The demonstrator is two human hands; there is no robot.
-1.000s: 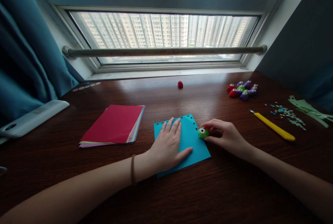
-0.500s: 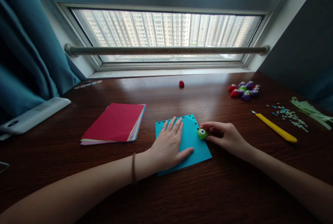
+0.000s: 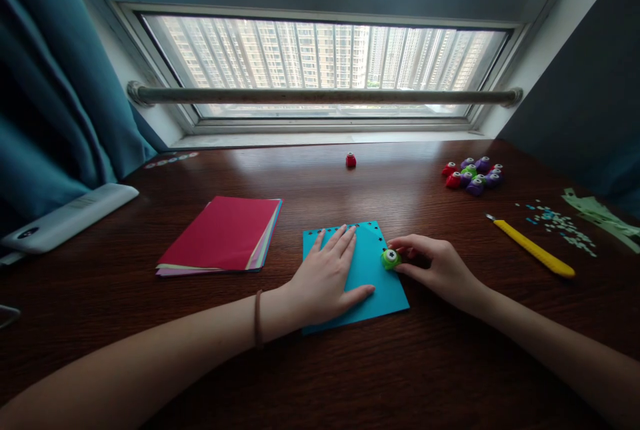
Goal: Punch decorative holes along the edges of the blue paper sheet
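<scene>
Right hand (image 3: pixel 433 267): fingertips clamped on green punch (image 3: pixel 391 259), at right edge of blue paper (image 3: pixel 367 260).
Left hand (image 3: pixel 325 277): flat, fingers spread, likely keeping paper from sliding.
Yellow knife (image 3: pixel 536 248): aside, right.

Brown table (image 3: pixel 300 180) with blue sheet (image 3: pixel 384 297), paper stack (image 3: pixel 225 233), yellow knife (image 3: pixel 535 248).

The left arm (image 3: pixel 165 357) stretches from the lower left corner, its wrist (image 3: pixel 275 317) nearly straight. The left hand (image 3: pixel 325 283) lies palm down and flat, fingers (image 3: pixel 336 247) pointing forward and slightly parted, thumb spread out to the right. The right arm (image 3: pixel 555 347) slants from the lower right edge; the right hand (image 3: pixel 443 270) pinches between thumb and bent forefinger, pointing left, other fingers partly hidden.
</scene>
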